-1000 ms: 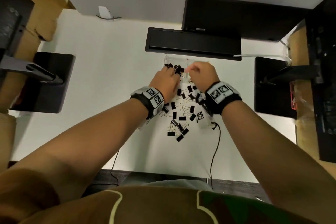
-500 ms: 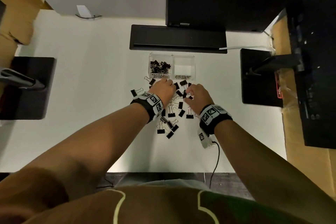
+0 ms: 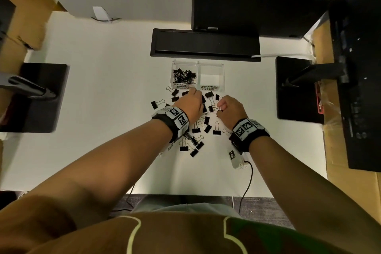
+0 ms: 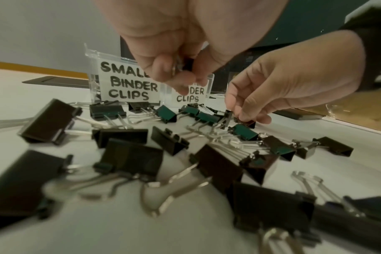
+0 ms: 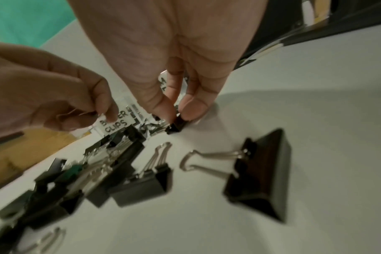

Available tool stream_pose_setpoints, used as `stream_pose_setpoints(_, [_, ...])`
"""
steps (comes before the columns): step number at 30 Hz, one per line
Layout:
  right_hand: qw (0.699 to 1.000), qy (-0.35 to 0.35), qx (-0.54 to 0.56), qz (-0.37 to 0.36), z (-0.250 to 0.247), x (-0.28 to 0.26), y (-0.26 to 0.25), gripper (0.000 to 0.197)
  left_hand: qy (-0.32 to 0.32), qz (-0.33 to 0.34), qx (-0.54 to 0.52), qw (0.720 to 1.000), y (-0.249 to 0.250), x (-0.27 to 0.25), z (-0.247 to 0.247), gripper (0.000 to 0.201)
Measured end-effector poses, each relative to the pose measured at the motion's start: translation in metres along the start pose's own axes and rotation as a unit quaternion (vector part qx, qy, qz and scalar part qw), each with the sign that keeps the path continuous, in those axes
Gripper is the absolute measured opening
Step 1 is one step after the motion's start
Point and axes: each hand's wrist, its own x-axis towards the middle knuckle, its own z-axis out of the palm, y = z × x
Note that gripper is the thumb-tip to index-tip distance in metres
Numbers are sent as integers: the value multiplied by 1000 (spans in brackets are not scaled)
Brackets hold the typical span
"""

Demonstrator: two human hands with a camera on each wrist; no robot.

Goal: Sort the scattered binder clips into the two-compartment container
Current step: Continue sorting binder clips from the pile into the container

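A clear two-compartment container stands at the middle back; its left compartment, labelled small binder clips, holds several black clips, and the right one shows none. Black binder clips of two sizes lie scattered in front of it. My left hand hovers just before the container and pinches a small clip above the table. My right hand is down in the pile, with thumb and finger pinching a small black clip that rests on the table. A larger clip lies near my right wrist.
A black tray and a dark box sit behind the container. Black monitor bases stand at left and right. A white device with a cable lies by my right wrist. Cardboard flanks both sides.
Both hands drew back from above the container to the pile. The left hand now holds a small clip lifted off the table, and the right has closed its fingers on another.
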Motion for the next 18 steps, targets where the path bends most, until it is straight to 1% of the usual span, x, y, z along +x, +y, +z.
stream_pose_setpoints(3, [996,9,66,53,-4,0,8,21,-44,-32,25,998,5,2,0,21])
stream_pose_setpoints(6, [991,11,112,78,-12,0,13,22,-48,-26,26,998,7,0,5,22])
stream_pose_setpoints(9, [992,16,94,76,-21,1,17,18,-62,3,30,998,5,1,12,30])
stream_pose_setpoints(11, [996,0,53,75,-27,3,18,17,-69,14,36,997,4,2,16,32])
stream_pose_setpoints(13, [998,-13,-7,62,-30,4,16,18,-61,29,36,997,4,3,17,27])
stream_pose_setpoints(15, [999,-1,-37,30,-29,6,11,19,-53,33,24,998,5,3,16,20])
stream_pose_setpoints(18, [997,-5,-63,-34,-20,10,3,24,-56,13,-2,998,5,4,12,17])
